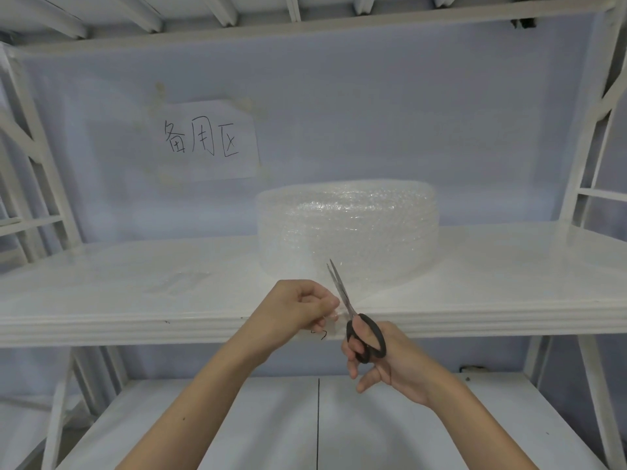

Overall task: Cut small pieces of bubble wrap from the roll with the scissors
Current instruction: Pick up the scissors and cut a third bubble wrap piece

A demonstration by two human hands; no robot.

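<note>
Nearest the head camera, two bare forearms reached up from below toward the front edge of a white shelf (135,320). Farther forward, the right hand (383,364) was closed through the black handles of the scissors (356,320), thumb and fingers in the loops, and the blades pointed up and away, nearly closed, only a narrow gap at their tips. Just left of the blades, the left hand (298,310) was curled, its fingertips pinching a clear strip of bubble wrap (334,315) right beside the blades (whether the blades touched the film could not be told). Beyond both hands, the bubble wrap roll (349,228) stood on the shelf. Up and left of the left hand, a paper sign (210,140) with handwritten characters hung on the pale wall behind.
</note>
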